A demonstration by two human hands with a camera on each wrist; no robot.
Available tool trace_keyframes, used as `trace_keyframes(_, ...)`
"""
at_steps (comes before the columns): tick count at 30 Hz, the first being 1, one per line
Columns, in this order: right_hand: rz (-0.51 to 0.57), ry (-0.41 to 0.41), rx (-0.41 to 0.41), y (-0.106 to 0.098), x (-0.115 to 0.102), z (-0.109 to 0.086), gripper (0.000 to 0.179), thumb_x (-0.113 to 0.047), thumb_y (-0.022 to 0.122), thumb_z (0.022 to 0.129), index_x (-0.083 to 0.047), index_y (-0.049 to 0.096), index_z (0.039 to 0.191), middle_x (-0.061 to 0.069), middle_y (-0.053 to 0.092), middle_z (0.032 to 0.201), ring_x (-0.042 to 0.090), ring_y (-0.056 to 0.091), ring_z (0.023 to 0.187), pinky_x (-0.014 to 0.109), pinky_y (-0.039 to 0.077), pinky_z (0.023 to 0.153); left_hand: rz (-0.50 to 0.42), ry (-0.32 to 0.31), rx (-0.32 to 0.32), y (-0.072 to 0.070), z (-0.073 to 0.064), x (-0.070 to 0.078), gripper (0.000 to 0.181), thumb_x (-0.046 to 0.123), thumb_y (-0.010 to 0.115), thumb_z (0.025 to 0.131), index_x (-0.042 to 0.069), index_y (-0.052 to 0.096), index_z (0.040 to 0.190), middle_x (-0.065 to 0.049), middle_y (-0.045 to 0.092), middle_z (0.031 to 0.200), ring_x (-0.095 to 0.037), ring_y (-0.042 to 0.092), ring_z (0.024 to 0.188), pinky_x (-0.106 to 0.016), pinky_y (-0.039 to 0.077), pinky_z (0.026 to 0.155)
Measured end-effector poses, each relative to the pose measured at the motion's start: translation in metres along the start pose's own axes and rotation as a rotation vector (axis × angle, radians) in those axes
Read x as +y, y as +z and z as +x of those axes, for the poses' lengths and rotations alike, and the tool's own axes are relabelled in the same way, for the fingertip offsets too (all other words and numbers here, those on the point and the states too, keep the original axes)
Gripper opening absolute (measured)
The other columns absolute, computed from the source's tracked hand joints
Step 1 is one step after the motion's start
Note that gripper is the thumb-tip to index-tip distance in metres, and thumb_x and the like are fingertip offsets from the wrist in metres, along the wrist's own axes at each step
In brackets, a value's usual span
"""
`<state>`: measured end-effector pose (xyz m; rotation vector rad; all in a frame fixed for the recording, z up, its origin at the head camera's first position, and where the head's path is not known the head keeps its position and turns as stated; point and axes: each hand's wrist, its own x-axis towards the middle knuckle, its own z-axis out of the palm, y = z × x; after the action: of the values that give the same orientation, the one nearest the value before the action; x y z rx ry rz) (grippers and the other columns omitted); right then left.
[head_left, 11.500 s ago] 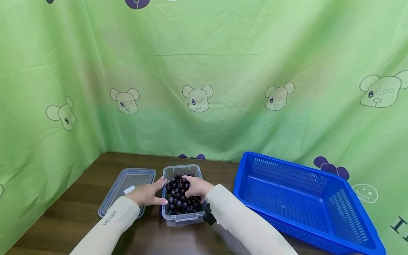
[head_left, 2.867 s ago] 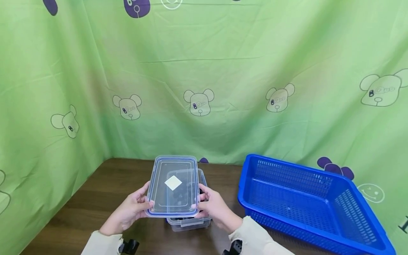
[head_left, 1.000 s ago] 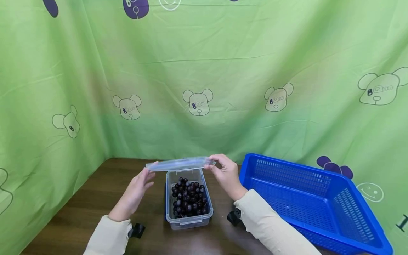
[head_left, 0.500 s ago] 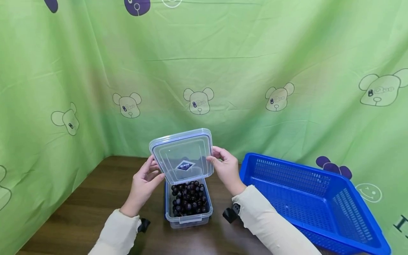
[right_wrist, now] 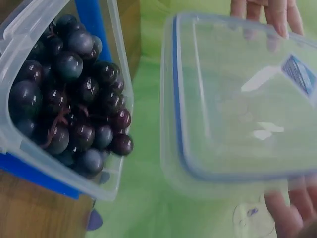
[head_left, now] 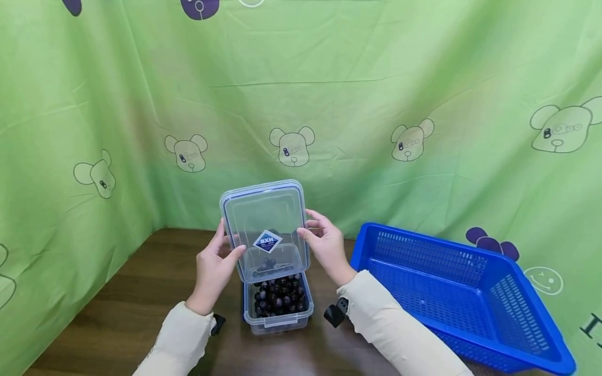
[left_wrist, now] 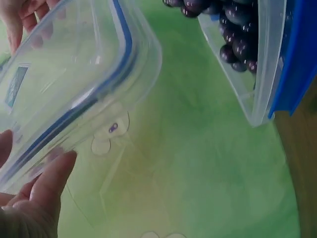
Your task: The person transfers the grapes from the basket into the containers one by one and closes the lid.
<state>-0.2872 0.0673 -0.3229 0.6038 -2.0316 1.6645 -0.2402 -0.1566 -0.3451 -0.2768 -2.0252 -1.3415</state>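
Observation:
A clear plastic lid (head_left: 263, 209) with a blue seal and a diamond-shaped BXH label is held up, tilted steeply, above the back of the container. My left hand (head_left: 213, 269) grips its left edge between thumb and fingers; my right hand (head_left: 325, 244) pinches the right edge. Below it stands the clear food container (head_left: 281, 325) on the table, filled with dark grapes (head_left: 279, 297). Through the see-through lid the container's back part shows. In the right wrist view the grapes (right_wrist: 69, 99) and their reddish stems sit inside the container, apart from the lid (right_wrist: 237, 109).
A large blue plastic basket (head_left: 423, 308) stands on the right of the brown wooden table (head_left: 136, 292). A green curtain (head_left: 348, 94) with bear prints hangs behind. Something blue (left_wrist: 297, 59) lies along the container's side.
Over the last second the lid has turned from nearly edge-on to its labelled face toward me. Earlier my hands brought it from the table's left; my right hand was in the grapes before that.

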Motion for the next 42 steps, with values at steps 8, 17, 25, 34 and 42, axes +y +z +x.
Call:
trace_keyframes(8,-0.102,0.213,-0.285,-0.001,0.008,0.001,0.078,0.002,0.073,0.081,-0.006,0.033,0.148,0.021,0.067,0.097,0.023,0.065,0.068,0.032,0.055,0.052,-0.012,-0.312,-0.192,-0.015,0.015,0.004,0.073,0.002,0.069,0.086,0.002,0.031,0.148,-0.028,0.066,0.105,-0.03,0.069,0.076,-0.031,0.057,0.06)
trace_keyframes(17,0.017,0.442,-0.315,0.002,0.008,0.012,0.08,0.003,0.069,0.084,-0.014,0.029,0.151,0.018,0.065,0.095,0.02,0.066,0.073,0.044,0.058,0.06,0.024,-0.434,-0.295,-0.015,0.031,0.001,0.074,0.005,0.067,0.088,0.002,0.025,0.15,-0.02,0.053,0.094,-0.017,0.061,0.064,-0.035,0.058,0.06)
trace_keyframes(25,-0.041,0.54,-0.323,-0.002,0.01,0.017,0.07,-0.001,0.071,0.084,-0.006,0.039,0.145,0.019,0.069,0.101,0.017,0.065,0.062,0.04,0.057,0.053,-0.026,-0.543,-0.422,-0.008,0.04,-0.006,0.073,0.007,0.064,0.091,0.0,0.022,0.151,-0.014,0.052,0.085,-0.014,0.062,0.058,-0.035,0.058,0.059)
trace_keyframes(34,-0.049,0.639,-0.317,0.001,0.014,0.019,0.052,0.001,0.07,0.082,0.003,0.055,0.132,0.013,0.071,0.087,0.013,0.059,0.051,0.026,0.05,0.041,-0.099,-0.722,-0.558,-0.001,0.052,-0.019,0.067,0.007,0.06,0.094,-0.006,0.023,0.148,-0.009,0.064,0.074,-0.016,0.063,0.055,-0.031,0.056,0.053)
trace_keyframes(42,-0.133,0.689,-0.322,0.004,0.028,0.02,0.05,0.001,0.07,0.081,0.005,0.056,0.129,0.016,0.071,0.093,0.013,0.06,0.052,0.024,0.048,0.039,-0.091,-0.779,-0.563,0.012,0.048,-0.031,0.059,0.005,0.059,0.094,-0.01,0.03,0.143,-0.008,0.061,0.066,-0.015,0.058,0.049,-0.026,0.052,0.047)
